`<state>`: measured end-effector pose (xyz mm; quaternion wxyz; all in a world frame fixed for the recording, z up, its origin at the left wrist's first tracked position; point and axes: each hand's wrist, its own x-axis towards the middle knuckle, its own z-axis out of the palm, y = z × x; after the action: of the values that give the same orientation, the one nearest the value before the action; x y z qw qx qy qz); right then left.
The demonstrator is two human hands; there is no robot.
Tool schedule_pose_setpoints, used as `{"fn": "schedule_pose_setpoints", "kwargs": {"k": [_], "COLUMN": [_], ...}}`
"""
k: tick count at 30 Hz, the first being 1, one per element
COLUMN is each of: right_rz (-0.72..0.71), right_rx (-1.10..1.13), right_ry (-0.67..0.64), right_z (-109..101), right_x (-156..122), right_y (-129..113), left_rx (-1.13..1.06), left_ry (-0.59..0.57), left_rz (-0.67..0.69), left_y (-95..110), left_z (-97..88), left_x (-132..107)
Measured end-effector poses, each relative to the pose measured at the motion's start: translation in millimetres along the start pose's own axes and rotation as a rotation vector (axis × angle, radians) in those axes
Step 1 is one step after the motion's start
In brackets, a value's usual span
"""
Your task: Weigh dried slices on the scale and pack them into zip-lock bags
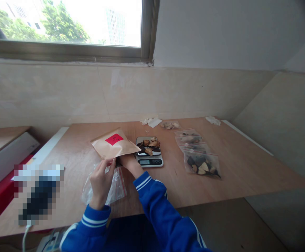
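A brown kraft paper bag (125,147) with a red label is tilted above the table, left of a digital kitchen scale (162,163). My left hand (101,180) is closed, pinching the near edge of the bag between thumb and fingers. At the bag's opening, my right hand (129,163) reaches in; its fingers are hidden. Dried brown slices and dark pieces (148,143) lie on the scale's plate. Beneath my left hand, clear zip bags (118,189) with red seals rest on the wood.
Several zip bags (202,164) of dried slices lie to the right on the wooden table (168,192). Farther back are another clear bag (170,125) and crumpled white paper (152,121). A blurred-out dark object (41,196) with a white cable lies at the left.
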<state>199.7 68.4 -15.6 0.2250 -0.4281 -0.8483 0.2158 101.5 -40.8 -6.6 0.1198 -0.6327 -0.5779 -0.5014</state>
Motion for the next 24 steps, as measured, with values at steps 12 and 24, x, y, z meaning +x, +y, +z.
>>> {"fn": "schedule_pose_setpoints", "kwargs": {"k": [12,24], "right_rz": [-0.006,-0.105], "right_rx": [0.278,0.619], "right_ry": [0.161,0.36], "right_z": [-31.1,-50.3], "right_x": [-60.2,-89.0], "right_y": [-10.3,-6.1], "left_rx": [-0.006,0.016], "left_ry": [-0.031,-0.036], "left_rz": [-0.067,-0.079], "left_y": [0.8,6.2], "left_z": [-5.2,-7.0], "left_x": [9.5,21.6]}}
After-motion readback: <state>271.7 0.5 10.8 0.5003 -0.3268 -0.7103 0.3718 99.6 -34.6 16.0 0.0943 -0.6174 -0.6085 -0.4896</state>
